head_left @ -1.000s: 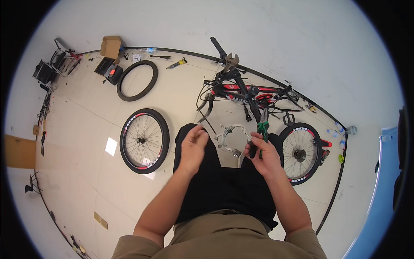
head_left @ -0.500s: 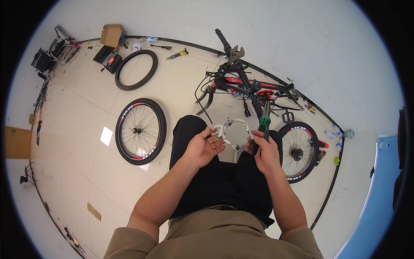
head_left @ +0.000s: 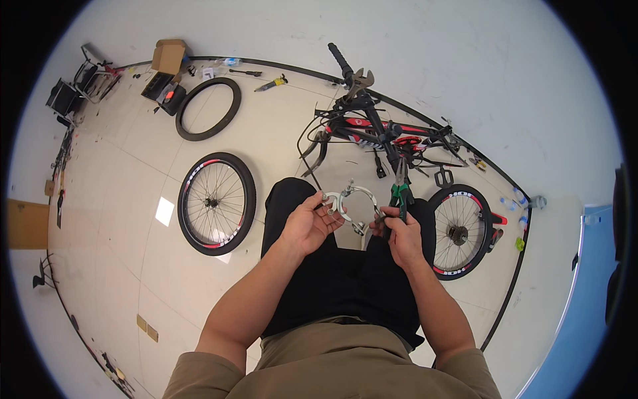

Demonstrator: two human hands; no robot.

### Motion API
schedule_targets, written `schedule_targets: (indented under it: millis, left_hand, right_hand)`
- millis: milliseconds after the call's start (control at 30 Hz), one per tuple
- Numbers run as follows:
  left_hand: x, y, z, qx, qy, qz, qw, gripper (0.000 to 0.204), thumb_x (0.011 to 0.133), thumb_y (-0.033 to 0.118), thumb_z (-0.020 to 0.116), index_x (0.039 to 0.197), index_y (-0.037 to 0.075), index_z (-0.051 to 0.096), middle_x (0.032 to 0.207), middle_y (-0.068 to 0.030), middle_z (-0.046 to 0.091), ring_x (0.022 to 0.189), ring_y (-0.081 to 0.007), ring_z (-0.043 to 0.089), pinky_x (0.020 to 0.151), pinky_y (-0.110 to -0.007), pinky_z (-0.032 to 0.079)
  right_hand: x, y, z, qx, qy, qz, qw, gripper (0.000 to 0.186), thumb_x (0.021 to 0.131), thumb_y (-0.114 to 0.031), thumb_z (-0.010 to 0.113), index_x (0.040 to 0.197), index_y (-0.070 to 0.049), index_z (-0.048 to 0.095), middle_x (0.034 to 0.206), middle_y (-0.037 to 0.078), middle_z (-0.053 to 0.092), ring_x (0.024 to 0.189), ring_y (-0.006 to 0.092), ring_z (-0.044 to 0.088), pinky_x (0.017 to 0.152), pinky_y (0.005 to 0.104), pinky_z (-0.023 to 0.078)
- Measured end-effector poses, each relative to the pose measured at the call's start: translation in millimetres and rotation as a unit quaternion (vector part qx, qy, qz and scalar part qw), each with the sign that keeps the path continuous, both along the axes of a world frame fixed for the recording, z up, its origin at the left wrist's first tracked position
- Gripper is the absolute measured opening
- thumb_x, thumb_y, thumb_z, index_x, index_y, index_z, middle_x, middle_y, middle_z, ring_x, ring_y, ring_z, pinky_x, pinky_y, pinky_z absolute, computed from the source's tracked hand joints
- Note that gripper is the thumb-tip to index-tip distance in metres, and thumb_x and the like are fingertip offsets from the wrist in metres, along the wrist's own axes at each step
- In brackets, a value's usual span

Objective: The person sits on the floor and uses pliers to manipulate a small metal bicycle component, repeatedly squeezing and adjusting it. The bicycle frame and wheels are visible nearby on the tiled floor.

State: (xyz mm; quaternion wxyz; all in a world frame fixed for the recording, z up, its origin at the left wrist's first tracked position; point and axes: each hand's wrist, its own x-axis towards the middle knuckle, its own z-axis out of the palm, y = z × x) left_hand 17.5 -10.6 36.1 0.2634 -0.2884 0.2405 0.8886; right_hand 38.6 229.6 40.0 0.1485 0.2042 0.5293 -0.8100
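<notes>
My left hand (head_left: 304, 228) pinches one end of a silver bicycle caliper brake (head_left: 359, 189) between thumb and fingertips, with the other fingers curled loosely below. The brake's curved arms form an open ring above my lap. A dark cable runs from near my left fingertips up toward the handlebar. Green-handled pliers (head_left: 401, 191) are held in my right hand (head_left: 404, 241), their jaws pointing away from me. That hand's thumb and fingers are also close to the brake's right arm; whether they touch it is hard to tell.
Beyond my knees a black and red bicycle frame (head_left: 362, 138) leans by the wall, an adjustable wrench (head_left: 361, 81) at its handlebar. One wheel (head_left: 251, 199) lies to the left, another (head_left: 432, 206) to the right. Farther off are a loose tyre (head_left: 234, 110) and an open cardboard box (head_left: 169, 56).
The brake has turned a little and shifted slightly left. My right hand and the pliers have moved slightly left and down. My left hand keeps its hold.
</notes>
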Motion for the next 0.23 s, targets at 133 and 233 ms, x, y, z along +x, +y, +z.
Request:
schedule_targets:
  millis: [133,233]
  left_hand:
    - [-2,0,2,-0.005,0.018,-0.001,1.0,0.028,0.107,0.03,0.048,0.113,0.005,0.059,0.1,-0.0119,0.07,0.097,-0.0272,0.067,0.094,-0.045,0.05]
    - [-2,-2,-2,-0.006,0.016,-0.016,1.0,0.028,0.106,0.031,0.05,0.117,0.007,0.058,0.1,-0.0116,0.07,0.098,-0.0272,0.067,0.096,-0.045,0.049]
  right_hand:
    - [2,0,-9,0.042,0.052,0.02,0.998,0.029,0.092,0.0,0.058,0.12,0.006,0.063,0.098,0.013,0.069,0.087,0.024,0.071,0.076,0.0346,0.057]
    - [5,1,-14,0.078,0.055,0.043,0.995,0.032,0.093,-0.001,0.061,0.124,0.005,0.061,0.102,0.014,0.068,0.091,0.0254,0.07,0.079,0.0354,0.056]
